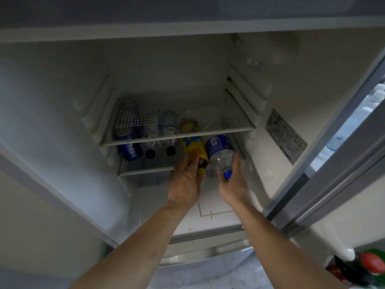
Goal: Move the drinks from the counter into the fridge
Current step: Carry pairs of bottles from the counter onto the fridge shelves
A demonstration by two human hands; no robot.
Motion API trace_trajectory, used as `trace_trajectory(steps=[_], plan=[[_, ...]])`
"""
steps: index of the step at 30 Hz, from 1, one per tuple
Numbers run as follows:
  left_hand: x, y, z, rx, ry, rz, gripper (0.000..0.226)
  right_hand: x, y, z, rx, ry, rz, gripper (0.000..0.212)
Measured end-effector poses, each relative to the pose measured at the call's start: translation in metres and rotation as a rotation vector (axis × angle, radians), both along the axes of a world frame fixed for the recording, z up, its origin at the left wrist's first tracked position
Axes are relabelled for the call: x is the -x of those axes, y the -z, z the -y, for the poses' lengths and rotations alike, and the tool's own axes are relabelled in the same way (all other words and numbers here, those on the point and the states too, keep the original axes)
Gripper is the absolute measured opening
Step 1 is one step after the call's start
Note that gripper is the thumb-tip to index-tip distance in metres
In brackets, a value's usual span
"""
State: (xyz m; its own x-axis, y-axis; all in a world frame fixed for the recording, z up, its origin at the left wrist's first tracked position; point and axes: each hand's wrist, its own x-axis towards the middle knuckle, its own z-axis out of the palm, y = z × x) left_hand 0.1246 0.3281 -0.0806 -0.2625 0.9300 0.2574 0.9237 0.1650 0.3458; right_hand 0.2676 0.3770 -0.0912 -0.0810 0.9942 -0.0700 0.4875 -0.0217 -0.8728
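Observation:
Both my arms reach into the open fridge. My left hand (185, 180) holds the neck end of a yellow-labelled iced tea bottle (194, 150) that lies on the lower glass shelf (145, 170). My right hand (232, 184) grips a clear water bottle (220, 152) with a blue label and blue cap, lying just right of the tea bottle. To the left on the same shelf lie a blue Pepsi can (129, 147) and two dark-capped bottles (150, 150), (171, 148).
An upper glass shelf (179, 135) with a dotted pattern sits right above the drinks. The fridge door (333, 163) stands open at the right. Bottles with red and green caps (362, 268) stand in the door rack at the bottom right.

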Motion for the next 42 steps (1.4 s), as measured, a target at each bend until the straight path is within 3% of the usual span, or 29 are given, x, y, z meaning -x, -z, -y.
trace_trajectory(steps=[3,9,13,19,24,29,31,32,36,42], plan=[[0.003,-0.008,-0.019,0.063,-0.037,-0.114,0.051,0.018,-0.005,-0.025,-0.048,-0.060,0.051,0.086],[0.019,-0.024,-0.053,0.189,0.009,-0.310,0.067,0.038,-0.013,-0.065,0.005,-0.118,0.214,0.094],[0.021,-0.024,-0.058,0.230,0.021,-0.338,0.077,0.043,-0.014,-0.071,0.040,-0.096,0.272,0.096],[0.029,-0.022,-0.053,0.314,0.074,-0.277,0.084,0.037,-0.020,-0.073,0.096,-0.146,0.369,0.096],[0.024,-0.004,-0.020,0.173,0.093,-0.147,0.079,0.032,-0.030,-0.052,0.026,-0.071,0.291,0.089],[0.032,0.027,0.024,-0.280,0.247,-0.059,0.034,0.036,-0.001,-0.002,-0.178,0.171,0.077,0.042],[0.038,0.041,0.036,-0.377,0.303,-0.074,0.012,0.034,0.014,0.018,-0.174,0.184,0.047,0.020],[0.039,0.047,0.041,-0.385,0.321,-0.060,0.011,0.033,0.023,0.027,-0.174,0.182,0.049,0.009],[0.033,0.072,0.064,-0.278,0.386,0.124,0.032,0.020,0.051,0.066,-0.168,0.231,0.097,0.026],[0.007,0.095,0.106,-0.103,0.322,0.282,0.030,-0.023,0.080,0.134,0.053,0.331,0.119,0.030]])
